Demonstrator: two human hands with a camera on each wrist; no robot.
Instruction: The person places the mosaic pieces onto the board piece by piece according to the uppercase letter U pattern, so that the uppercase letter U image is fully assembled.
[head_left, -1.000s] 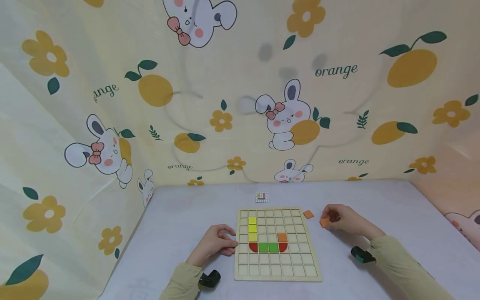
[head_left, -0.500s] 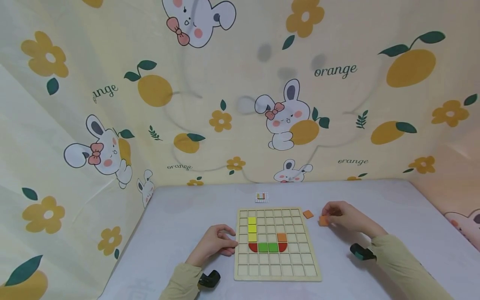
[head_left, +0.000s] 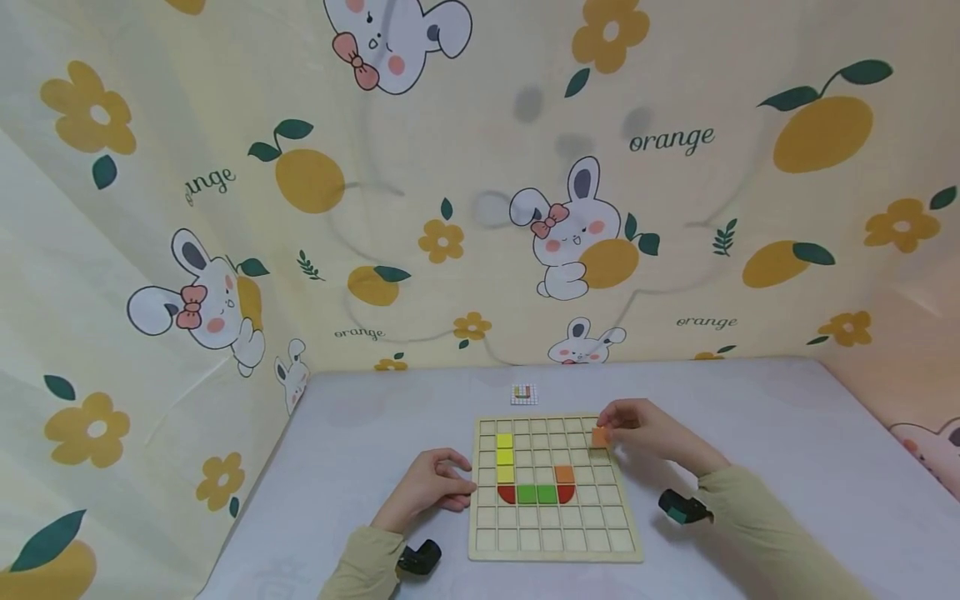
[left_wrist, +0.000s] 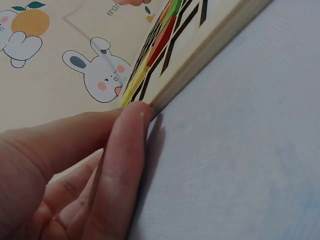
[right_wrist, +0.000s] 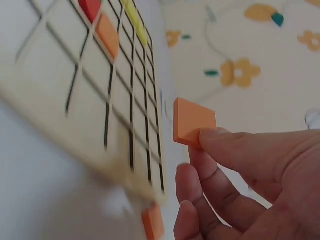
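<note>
In the head view my right hand [head_left: 654,433] pinches a square orange tile [right_wrist: 192,121] between thumb and fingers. It holds the tile above the upper right corner of a wooden grid board [head_left: 555,557]. At the board's left edge rests my left hand [head_left: 427,486], its thumb tip touching the rim and its fingers relaxed. Set in the grid are a column of yellow tiles [head_left: 505,457], two green tiles [head_left: 537,495], two rounded red pieces [head_left: 506,495] and one orange tile [head_left: 564,475]. Another loose orange tile [right_wrist: 153,222] lies beside the board, hidden by my right hand in the head view.
A small card [head_left: 524,394] printed with a coloured U pattern lies behind the board. The white tabletop [head_left: 360,417] reaches back to a patterned cloth wall [head_left: 420,167]. A black wrist device [head_left: 684,507] sits below my right wrist.
My right hand has carried the orange tile leftward from the table to above the board's upper right corner, covering the loose tile there. My left hand has stayed in place.
</note>
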